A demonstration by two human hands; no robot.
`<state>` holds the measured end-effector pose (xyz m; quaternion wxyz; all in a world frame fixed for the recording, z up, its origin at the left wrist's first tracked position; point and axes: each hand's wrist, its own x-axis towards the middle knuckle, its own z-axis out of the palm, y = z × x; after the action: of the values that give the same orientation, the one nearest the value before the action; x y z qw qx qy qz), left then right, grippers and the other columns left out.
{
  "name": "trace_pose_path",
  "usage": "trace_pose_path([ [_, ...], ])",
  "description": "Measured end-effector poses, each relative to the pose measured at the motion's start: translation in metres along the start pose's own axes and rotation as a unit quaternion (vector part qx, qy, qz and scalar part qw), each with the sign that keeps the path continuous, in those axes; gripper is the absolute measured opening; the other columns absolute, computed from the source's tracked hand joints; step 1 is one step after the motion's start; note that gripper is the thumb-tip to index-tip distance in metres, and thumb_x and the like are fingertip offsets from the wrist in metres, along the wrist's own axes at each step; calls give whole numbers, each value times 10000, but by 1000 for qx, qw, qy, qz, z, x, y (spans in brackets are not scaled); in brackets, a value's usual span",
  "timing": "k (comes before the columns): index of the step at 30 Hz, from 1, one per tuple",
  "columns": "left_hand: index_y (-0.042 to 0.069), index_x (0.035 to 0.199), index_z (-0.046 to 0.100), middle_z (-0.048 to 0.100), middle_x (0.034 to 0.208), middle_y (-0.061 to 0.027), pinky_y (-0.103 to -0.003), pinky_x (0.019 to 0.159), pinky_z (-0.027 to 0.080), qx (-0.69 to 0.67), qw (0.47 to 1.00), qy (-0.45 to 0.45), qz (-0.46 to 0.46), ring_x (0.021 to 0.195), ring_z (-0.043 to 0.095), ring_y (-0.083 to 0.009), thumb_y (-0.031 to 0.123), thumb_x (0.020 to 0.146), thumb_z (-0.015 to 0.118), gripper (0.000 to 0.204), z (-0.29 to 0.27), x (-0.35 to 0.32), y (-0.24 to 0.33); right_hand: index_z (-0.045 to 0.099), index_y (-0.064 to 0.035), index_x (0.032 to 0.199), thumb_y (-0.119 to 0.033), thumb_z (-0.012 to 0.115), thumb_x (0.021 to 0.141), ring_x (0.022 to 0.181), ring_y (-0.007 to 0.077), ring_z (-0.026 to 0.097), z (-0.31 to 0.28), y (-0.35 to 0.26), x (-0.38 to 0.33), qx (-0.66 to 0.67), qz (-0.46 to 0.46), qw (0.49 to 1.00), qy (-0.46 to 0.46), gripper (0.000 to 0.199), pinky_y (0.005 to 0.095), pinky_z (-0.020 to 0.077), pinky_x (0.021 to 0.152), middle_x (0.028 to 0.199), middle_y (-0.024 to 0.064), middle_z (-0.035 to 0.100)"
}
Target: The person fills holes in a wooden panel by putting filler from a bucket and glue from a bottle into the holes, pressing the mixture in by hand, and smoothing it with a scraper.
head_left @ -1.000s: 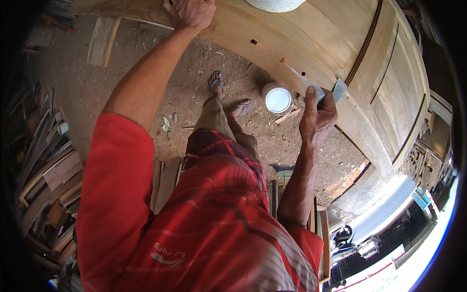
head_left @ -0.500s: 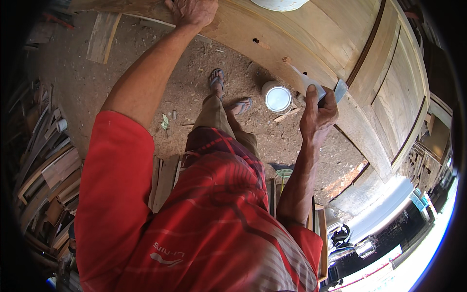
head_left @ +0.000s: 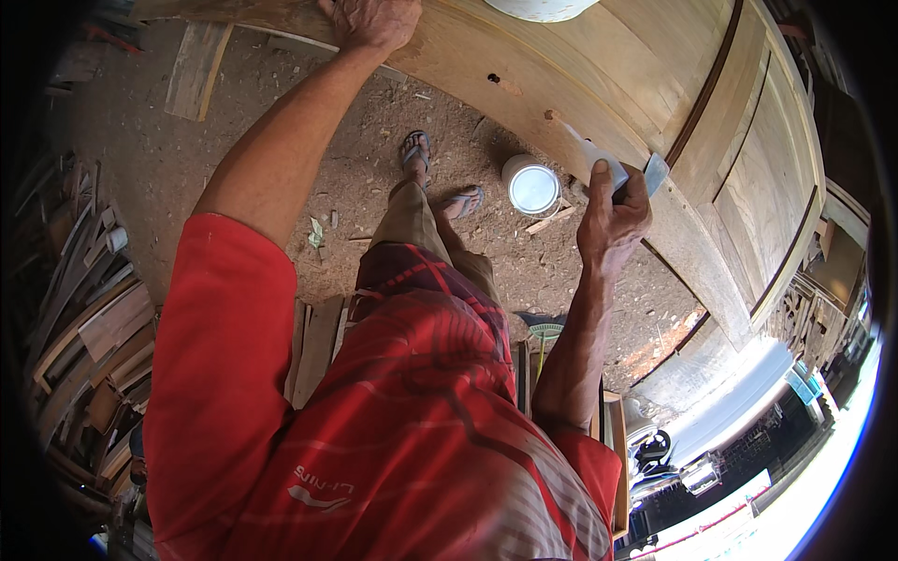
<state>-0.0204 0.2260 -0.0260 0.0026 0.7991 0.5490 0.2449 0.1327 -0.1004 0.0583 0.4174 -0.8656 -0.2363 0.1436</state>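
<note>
My right hand is closed, with the thumb pressing a pale translucent plastic scraper against the curled fingers. The blade lies at the edge of a large wooden panel, near a brown spot in the wood. A bluish translucent piece sticks out on the other side of the fingers; whether it belongs to the same scraper, I cannot tell. Up at the top edge, my left hand rests on the panel's border. Its fingertips are hidden.
Below the panel, a can with a white top stands on the dirt floor beside my sandalled feet. A pale round container sits on the panel. Stacked wood offcuts lie at left. A broom is near my right forearm.
The scraper has tilted slightly in my right hand and its tip has shifted a little to the right. My left hand has stayed in place.
</note>
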Motion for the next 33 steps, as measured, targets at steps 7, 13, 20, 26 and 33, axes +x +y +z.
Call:
trace_pose_path([
  [7, 2, 1325, 581, 573, 1369, -238, -574, 1192, 290, -1, 1000, -9, -4, 1383, 460, -405, 323, 930, 660, 515, -1, 1, 1, 746, -5, 996, -323, 739, 972, 590, 101, 453, 0, -1, 1, -16, -13, 1000, 4, 320, 327, 379, 564, 633, 6, 560],
  [13, 1, 1328, 583, 570, 1375, -240, -573, 1202, 281, -4, 1000, -7, -3, 1391, 455, -407, 324, 933, 654, 515, -1, 1, 0, 745, -5, 996, -329, 741, 970, 593, 106, 459, 0, 0, 1, -23, -10, 1000, 4, 325, 328, 386, 565, 637, 13, 561],
  [20, 8, 1325, 589, 578, 1368, -228, -569, 1195, 291, -14, 1000, -2, 1, 1379, 469, -399, 322, 932, 657, 508, -1, 0, 1, 744, -2, 1014, -327, 735, 974, 594, 108, 462, -1, -6, 2, -30, -15, 999, 4, 327, 327, 391, 565, 642, 14, 564],
  [26, 12, 1319, 595, 585, 1359, -225, -565, 1185, 300, -3, 1000, 1, -2, 1366, 479, -394, 316, 928, 666, 500, 0, 0, 0, 746, -5, 1023, -320, 730, 981, 596, 99, 464, -2, -5, 2, -26, -12, 1000, 10, 318, 322, 388, 560, 644, 14, 574],
  [33, 6, 1312, 595, 584, 1356, -229, -570, 1183, 301, -1, 1000, 12, 6, 1367, 478, -398, 315, 930, 662, 496, 2, 0, -1, 746, -14, 1012, -312, 732, 976, 596, 96, 471, -5, -8, 2, -48, -16, 999, 5, 301, 322, 392, 559, 644, 12, 584],
])
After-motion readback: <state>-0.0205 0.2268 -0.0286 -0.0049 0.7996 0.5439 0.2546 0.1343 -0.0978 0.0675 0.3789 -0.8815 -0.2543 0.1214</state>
